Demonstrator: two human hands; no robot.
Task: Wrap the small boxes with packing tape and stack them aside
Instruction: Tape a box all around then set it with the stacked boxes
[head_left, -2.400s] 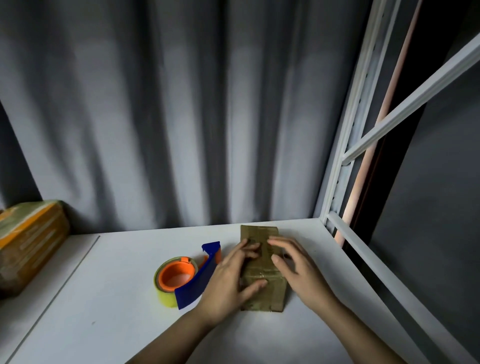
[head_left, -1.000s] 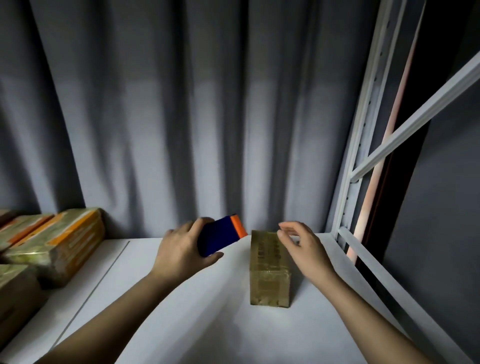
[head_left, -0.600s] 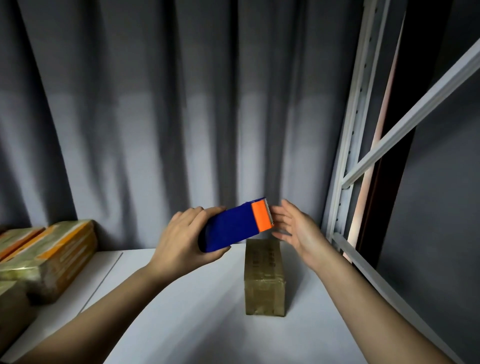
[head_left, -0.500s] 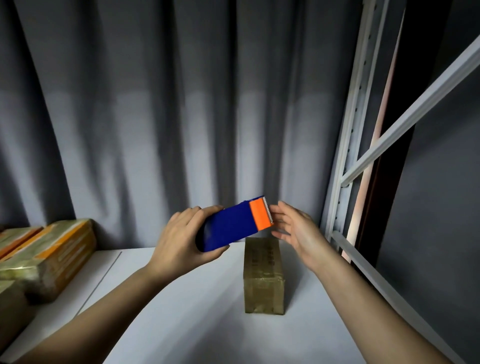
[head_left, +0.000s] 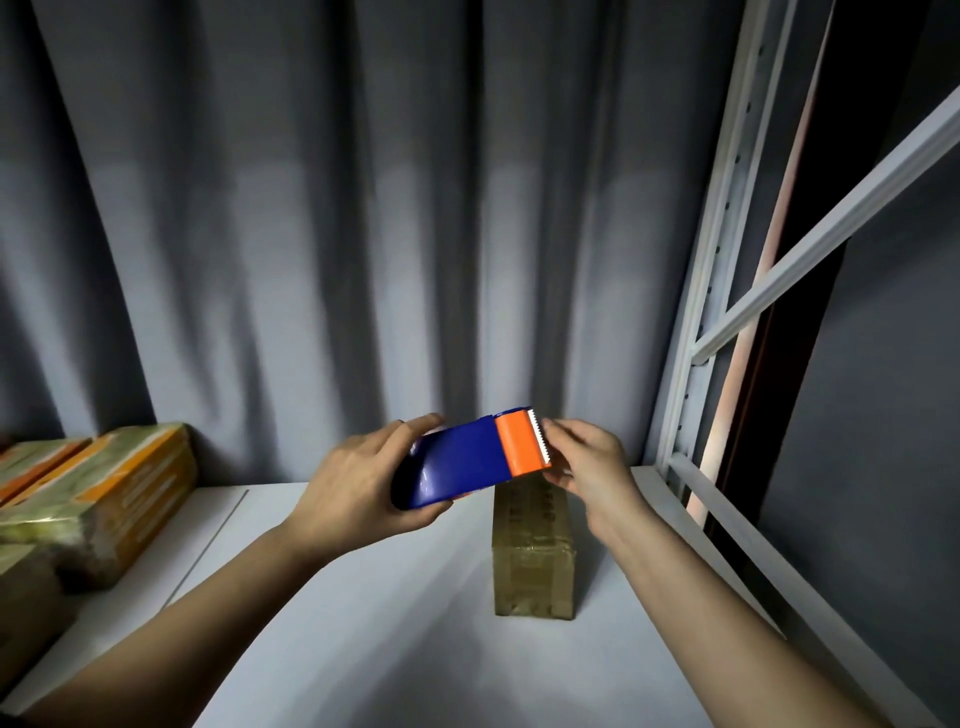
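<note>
A small brown box (head_left: 534, 561) stands on the white table (head_left: 363, 649), a little right of centre. Above its far end my left hand (head_left: 358, 488) grips a blue tape dispenser (head_left: 457, 462) with an orange cutter end (head_left: 521, 442) and a toothed blade. My right hand (head_left: 592, 462) is at the blade end, its fingertips curled in against the orange part. Whether they pinch the tape's end is hidden.
Several wrapped boxes with orange markings (head_left: 104, 499) lie stacked at the table's left edge. A grey curtain (head_left: 363, 208) hangs behind. A white metal rack frame (head_left: 696, 332) runs along the right side, close to the small box.
My left hand lifted the dispenser off the table and raised it above the box. My right hand left the box and came up to the blade end.
</note>
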